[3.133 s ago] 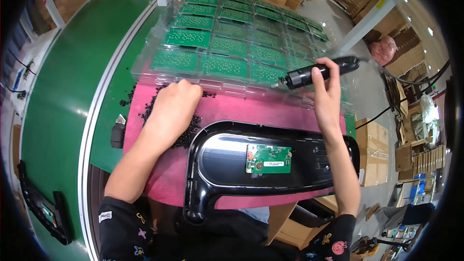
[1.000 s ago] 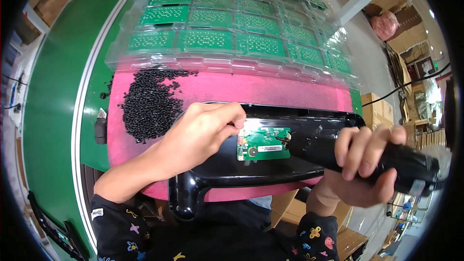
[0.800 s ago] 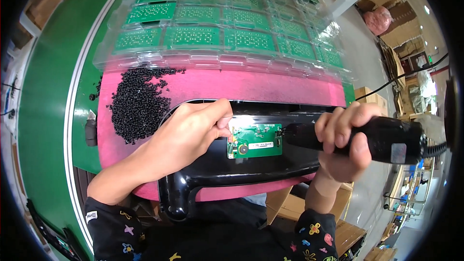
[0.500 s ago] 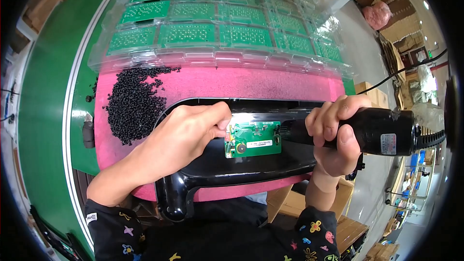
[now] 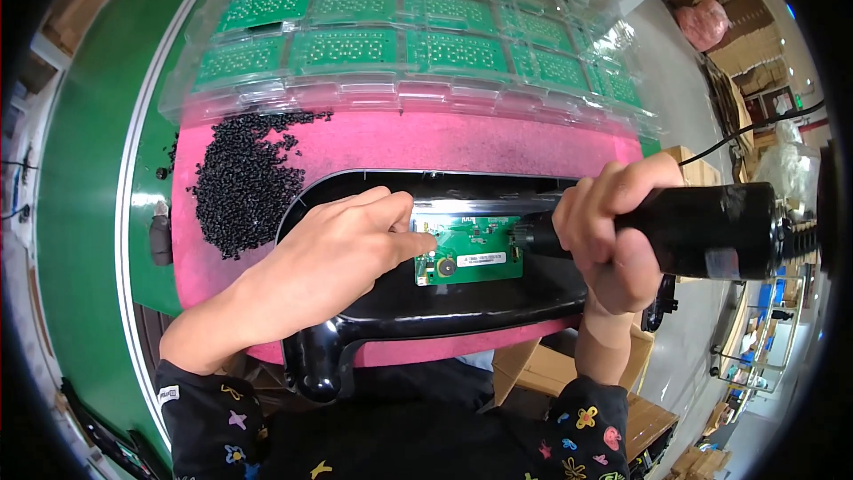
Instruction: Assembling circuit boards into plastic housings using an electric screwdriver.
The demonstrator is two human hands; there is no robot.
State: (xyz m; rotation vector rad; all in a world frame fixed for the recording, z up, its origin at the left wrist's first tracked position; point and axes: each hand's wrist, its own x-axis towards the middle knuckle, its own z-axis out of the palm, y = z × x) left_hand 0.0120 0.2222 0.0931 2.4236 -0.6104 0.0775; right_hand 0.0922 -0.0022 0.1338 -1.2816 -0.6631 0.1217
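A green circuit board (image 5: 484, 271) with a white label and a round dark part lies inside a black plastic housing (image 5: 462, 302). My left hand (image 5: 342, 244) reaches over the housing's left side with its fingers curled. One fingertip covers the board's left edge, and whatever the fingers pinch, if anything, is hidden. Wrapped in my right hand (image 5: 617, 236) is a black electric screwdriver (image 5: 711, 229), lying nearly level. Its narrow front end points left to the board's right edge; I cannot tell whether it touches.
The housing rests on a pink work surface (image 5: 426, 144). A heap of small black parts (image 5: 244, 187) lies to the left. Clear plastic trays (image 5: 355, 89) of green circuit boards fill the far side. A black cable (image 5: 755, 127) runs off right; cardboard boxes (image 5: 546, 371) stand below.
My left fingertip has moved right, onto the board's left edge, covering a red part seen there before. The screwdriver's rear end has shifted slightly. The housing sits a little higher in view.
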